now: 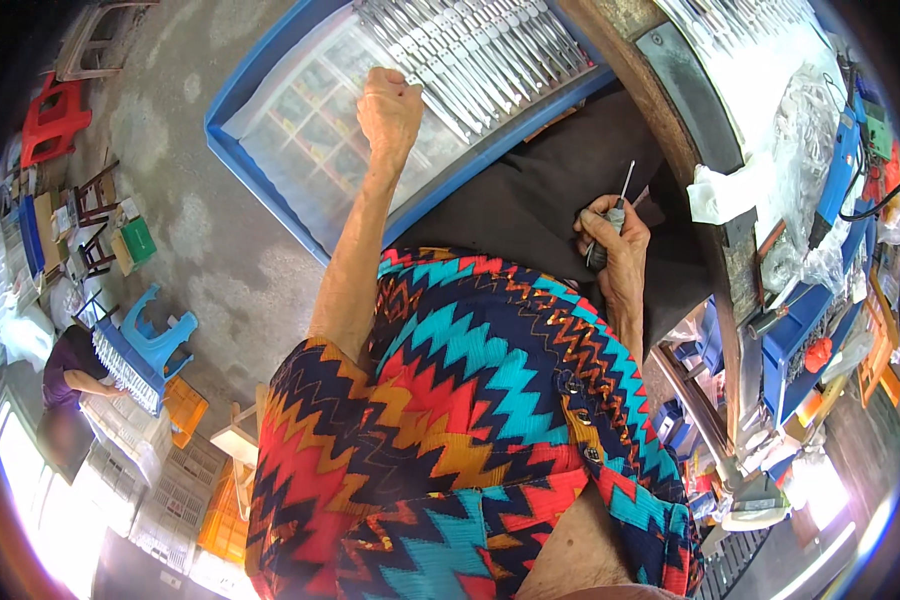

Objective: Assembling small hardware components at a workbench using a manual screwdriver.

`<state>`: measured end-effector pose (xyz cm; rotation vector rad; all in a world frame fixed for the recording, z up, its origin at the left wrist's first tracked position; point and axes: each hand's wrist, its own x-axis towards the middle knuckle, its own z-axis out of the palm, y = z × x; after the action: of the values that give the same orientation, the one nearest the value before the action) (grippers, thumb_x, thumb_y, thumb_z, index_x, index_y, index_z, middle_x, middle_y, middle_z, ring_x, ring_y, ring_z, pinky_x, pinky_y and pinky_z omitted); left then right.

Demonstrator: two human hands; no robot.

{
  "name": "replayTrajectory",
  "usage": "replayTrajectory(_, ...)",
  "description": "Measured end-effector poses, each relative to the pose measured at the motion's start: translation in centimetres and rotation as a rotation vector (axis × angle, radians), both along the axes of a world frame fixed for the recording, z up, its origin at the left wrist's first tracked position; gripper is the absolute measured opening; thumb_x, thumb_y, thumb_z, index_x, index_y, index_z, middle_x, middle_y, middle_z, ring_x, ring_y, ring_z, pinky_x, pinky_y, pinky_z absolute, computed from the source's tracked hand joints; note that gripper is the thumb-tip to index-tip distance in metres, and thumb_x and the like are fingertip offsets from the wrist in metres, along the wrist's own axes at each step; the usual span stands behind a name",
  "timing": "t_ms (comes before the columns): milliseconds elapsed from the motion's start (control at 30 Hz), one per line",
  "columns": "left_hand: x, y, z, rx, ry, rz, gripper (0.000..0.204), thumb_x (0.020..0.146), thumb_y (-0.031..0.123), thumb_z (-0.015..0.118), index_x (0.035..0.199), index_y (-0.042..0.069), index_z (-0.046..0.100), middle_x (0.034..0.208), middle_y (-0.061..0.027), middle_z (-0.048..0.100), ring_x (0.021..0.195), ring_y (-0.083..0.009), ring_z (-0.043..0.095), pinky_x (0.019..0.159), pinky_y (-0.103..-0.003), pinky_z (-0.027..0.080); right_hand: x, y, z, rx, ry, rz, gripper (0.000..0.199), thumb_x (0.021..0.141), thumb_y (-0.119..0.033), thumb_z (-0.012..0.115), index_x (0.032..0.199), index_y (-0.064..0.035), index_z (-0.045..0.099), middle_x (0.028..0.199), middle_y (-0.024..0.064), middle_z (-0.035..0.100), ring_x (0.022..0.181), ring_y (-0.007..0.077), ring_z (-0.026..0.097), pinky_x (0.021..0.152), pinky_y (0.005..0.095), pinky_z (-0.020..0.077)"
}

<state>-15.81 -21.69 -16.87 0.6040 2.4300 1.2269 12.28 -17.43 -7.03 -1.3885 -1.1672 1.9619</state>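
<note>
A blue tray (260, 205) lies across the upper middle, lined with a cloudy plastic sheet (300, 130). Rows of slim, shiny metal pieces (490, 70) are laid side by side in its right part. My left hand (388, 112) is over the sheet, at the left end of the nearest row. Its fingers are curled closed, and what they hold, if anything, is hidden. Over my dark-clothed lap, my right hand (620, 245) grips a small screwdriver (600, 235) by its dark handle. Its thin shaft points up and away from me.
A wooden bench edge (685, 130) runs down the right, carrying more metal pieces (740, 25) and clear plastic bags (805, 130). Blue bins (795, 345) stand farther right. On the left floor are a blue stool (155, 330), a red stool (55, 120) and another person (75, 375).
</note>
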Motion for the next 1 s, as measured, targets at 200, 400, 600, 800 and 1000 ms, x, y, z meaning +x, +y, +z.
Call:
replayTrajectory(200, 0.5, -0.4, 0.2, 0.056, -0.016, -0.008, 0.025, 0.071, 0.01, 0.064, 0.091, -0.002, 0.056, 0.069, -0.0091, 0.061, 0.056, -0.0154, 0.057, 0.053, -0.028, 0.045, 0.1, 0.0, -0.2, 0.018, -0.023, 0.001, 0.01, 0.076, -0.005, 0.062, 0.084, -0.0029, 0.056, 0.068, 0.0063, 0.06, 0.053, 0.0068, 0.05, 0.048, 0.0194, 0.0399)
replayTrajectory(400, 0.6, -0.1, 0.4, -0.014, 0.003, 0.0, 0.022, 0.07, 0.011, 0.062, 0.09, 0.002, 0.056, 0.07, -0.0081, 0.062, 0.066, -0.0216, 0.059, 0.063, -0.034, 0.046, 0.2, -0.1, -0.2, 0.011, -0.012, -0.005, 0.009, 0.076, -0.005, 0.062, 0.083, -0.0029, 0.056, 0.068, 0.0063, 0.06, 0.053, 0.0068, 0.05, 0.048, 0.0191, 0.0397)
replayTrajectory(600, 0.6, 0.1, 1.0, -0.107, 0.004, -0.021, 0.02, 0.071, 0.013, 0.058, 0.089, 0.005, 0.054, 0.071, -0.0081, 0.062, 0.071, -0.0274, 0.06, 0.066, -0.038, 0.046, 0.1, -0.1, -0.3, 0.01, 0.016, 0.003, 0.008, 0.076, -0.005, 0.061, 0.083, -0.0029, 0.056, 0.067, 0.0055, 0.06, 0.052, 0.0062, 0.049, 0.048, 0.0189, 0.0386)
replayTrajectory(800, 0.5, -0.2, 0.0, 0.0, -0.013, -0.055, 0.023, 0.071, 0.013, 0.059, 0.09, 0.002, 0.053, 0.071, -0.0104, 0.061, 0.068, -0.0275, 0.059, 0.064, -0.037, 0.046, 0.6, -0.1, -0.2, 0.065, -0.015, 0.006, 0.009, 0.075, -0.006, 0.062, 0.082, -0.0034, 0.056, 0.067, 0.0051, 0.059, 0.055, 0.0068, 0.05, 0.051, 0.0193, 0.0391)
replayTrajectory(1000, 0.8, -1.1, 0.3, 0.12, -0.201, -0.084, 0.024, 0.072, 0.011, 0.061, 0.089, -0.002, 0.051, 0.066, -0.0097, 0.056, 0.055, -0.0149, 0.052, 0.049, -0.027, 0.044, 1.1, -0.1, -0.7, 0.03, -0.026, 0.008, 0.009, 0.075, -0.006, 0.062, 0.08, -0.0039, 0.055, 0.066, 0.0031, 0.058, 0.053, 0.0061, 0.05, 0.05, 0.0191, 0.0394)
